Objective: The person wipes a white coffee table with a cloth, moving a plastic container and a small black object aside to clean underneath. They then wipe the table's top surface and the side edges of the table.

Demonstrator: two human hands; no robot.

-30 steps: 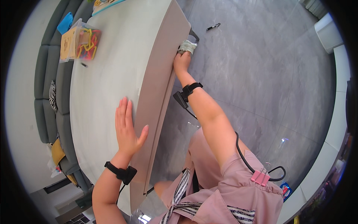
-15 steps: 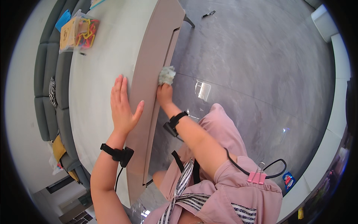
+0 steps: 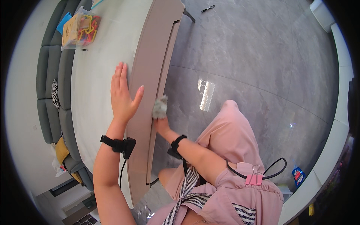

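My left hand [image 3: 123, 95] lies flat with its fingers stretched out on the white tabletop [image 3: 97, 80], close to the table's right edge. The thumb points out toward the pinkish-beige side panel [image 3: 144, 75]. Lower down, my right hand [image 3: 162, 126] is closed around a fluffy, pale grey-green cloth [image 3: 160, 107]. The cloth bunches out beyond my fingers and sits against the lower edge of that panel, beside a long dark groove. Part of the right hand's grip is hidden by the cloth and the panel.
A clear box [image 3: 89, 32] of colourful plastic shapes stands at the table's far left. Behind the table runs a grey sofa [image 3: 44, 62]. Glossy grey tiles [image 3: 243, 48] spread to the right, with a small black object [image 3: 208, 8] lying far off. Both wrists carry black straps with cables.
My right hand has slid the cloth along the panel's lower edge toward me. The left hand stays flat on the tabletop. The view has shifted slightly.
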